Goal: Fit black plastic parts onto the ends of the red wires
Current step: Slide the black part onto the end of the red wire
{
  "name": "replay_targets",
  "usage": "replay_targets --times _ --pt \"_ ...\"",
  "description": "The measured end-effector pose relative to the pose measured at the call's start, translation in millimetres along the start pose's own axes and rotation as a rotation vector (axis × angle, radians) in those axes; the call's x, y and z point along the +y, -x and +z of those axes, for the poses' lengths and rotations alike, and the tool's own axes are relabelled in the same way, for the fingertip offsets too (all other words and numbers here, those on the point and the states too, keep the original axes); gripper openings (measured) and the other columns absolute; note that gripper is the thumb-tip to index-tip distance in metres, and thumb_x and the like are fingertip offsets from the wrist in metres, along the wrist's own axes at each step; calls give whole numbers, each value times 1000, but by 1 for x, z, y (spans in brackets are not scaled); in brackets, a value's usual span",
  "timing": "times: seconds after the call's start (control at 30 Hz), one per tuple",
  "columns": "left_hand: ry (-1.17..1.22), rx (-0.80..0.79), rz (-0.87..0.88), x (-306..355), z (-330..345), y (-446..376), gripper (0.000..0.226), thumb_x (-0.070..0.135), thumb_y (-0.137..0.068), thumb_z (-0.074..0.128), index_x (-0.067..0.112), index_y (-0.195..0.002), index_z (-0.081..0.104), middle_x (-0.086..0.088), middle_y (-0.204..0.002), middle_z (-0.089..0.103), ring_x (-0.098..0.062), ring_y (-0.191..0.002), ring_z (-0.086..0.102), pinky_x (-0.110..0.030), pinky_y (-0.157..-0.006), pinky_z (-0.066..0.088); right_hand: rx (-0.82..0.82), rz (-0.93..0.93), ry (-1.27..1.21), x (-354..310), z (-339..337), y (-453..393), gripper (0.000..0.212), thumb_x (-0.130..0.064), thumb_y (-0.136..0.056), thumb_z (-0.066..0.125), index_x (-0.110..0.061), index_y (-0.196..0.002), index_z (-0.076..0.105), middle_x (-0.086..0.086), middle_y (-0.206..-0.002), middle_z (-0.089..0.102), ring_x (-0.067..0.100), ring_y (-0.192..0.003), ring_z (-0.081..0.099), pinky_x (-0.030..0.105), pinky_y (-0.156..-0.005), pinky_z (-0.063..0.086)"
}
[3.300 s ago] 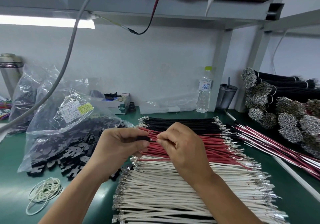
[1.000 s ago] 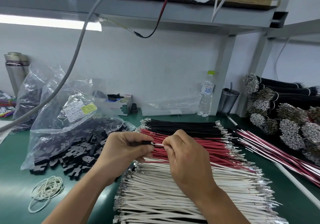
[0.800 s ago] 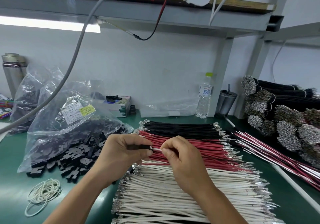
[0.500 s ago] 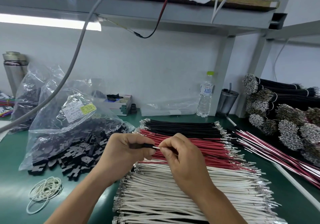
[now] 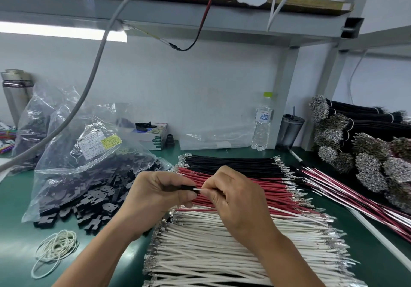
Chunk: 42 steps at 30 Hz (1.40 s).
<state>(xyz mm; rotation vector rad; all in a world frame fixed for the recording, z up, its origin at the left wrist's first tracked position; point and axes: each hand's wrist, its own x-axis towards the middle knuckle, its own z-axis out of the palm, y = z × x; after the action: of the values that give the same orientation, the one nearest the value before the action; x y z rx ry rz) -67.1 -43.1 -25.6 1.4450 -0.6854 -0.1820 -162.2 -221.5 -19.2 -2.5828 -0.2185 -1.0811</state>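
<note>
We've got the black plastic part (image 5: 184, 187) pinched in our left hand (image 5: 155, 195) and a white-looking wire end (image 5: 199, 189) pinched in our right hand (image 5: 233, 195), over the red wires (image 5: 255, 189) — a skewed terminal could jam or bend.
</note>
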Motion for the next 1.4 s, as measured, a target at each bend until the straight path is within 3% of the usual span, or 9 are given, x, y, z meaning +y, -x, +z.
replay_targets --times 0.4,0.6,0.7,0.8,0.9,1.0,1.1,1.27,1.4 --pt "257 150 2 5 -11 -6 37 18 -61 87 9 -97 83 -24 -95 78 -29 -76 78 -27 -67 63 -4 32 123 12 -38 -2 23 -51 -99 49 -36 -107 64 -21 -91 57 -2 -77 54 22 -65 45" --pt "-301 254 84 -2 -35 -8 31 30 -83 84 35 -113 79 12 -104 79 -13 -89 76 -33 -78 63 278 90 383 70 -114 -16 14 -32 -99 56 -33 -92 68 -17 -83 54 -2 -65 51 15 -52 32" --pt "-1131 269 40 -16 -48 -13 27 36 -92 75 40 -118 75 25 -110 66 -6 -93 67 -31 -79 57 155 411 598 139 -141 3 16 -20 -96 60 -24 -103 74 -6 -95 58 18 -72 60 25 -55 38" --pt "-1364 113 -63 -24 -49 -15 25 54 -94 64 47 -116 72 24 -110 56 -3 -96 63 -24 -72 53 -138 611 773 191 -143 29 25 -18 -98 54 -23 -114 73 -2 -96 54 22 -83 62 32 -62 50" --pt "-1419 82 -81 -25 -52 -15 21 55 -96 61 48 -111 73 24 -104 54 1 -89 60 -19 -67 51 -368 731 827 211 -134 47 33 -26 -95 53 -32 -124 67 -4 -110 58 17 -97 61 30 -71 53" --pt "-1413 106 -71 -28 -51 -18 17 46 -98 61 45 -110 74 23 -104 56 -1 -91 62 -19 -66 49 -151 696 777 199 -115 38 38 -28 -82 67 -29 -119 72 -3 -111 65 13 -88 55 19 -53 35" --pt "-1418 113 -55 -30 -51 -19 16 44 -97 63 42 -108 74 21 -101 55 -4 -92 62 -22 -66 49 -69 446 553 152 -69 -8 27 -22 -86 68 -28 -111 77 -6 -111 68 12 -97 60 20 -63 36" --pt "-1303 263 41 -27 -65 -16 17 41 -90 76 43 -107 77 26 -95 51 -3 -81 58 -20 -58 38 -366 322 150 86 28 -86 30 -18 -101 56 -24 -128 69 -3 -131 66 17 -119 61 30 -98 46" --pt "-1270 223 70 -26 -68 -17 16 37 -91 76 42 -106 78 28 -91 52 -2 -80 56 -19 -59 39 -519 289 261 78 62 -95 31 -20 -99 63 -22 -129 67 3 -134 65 23 -122 60 36 -100 47"
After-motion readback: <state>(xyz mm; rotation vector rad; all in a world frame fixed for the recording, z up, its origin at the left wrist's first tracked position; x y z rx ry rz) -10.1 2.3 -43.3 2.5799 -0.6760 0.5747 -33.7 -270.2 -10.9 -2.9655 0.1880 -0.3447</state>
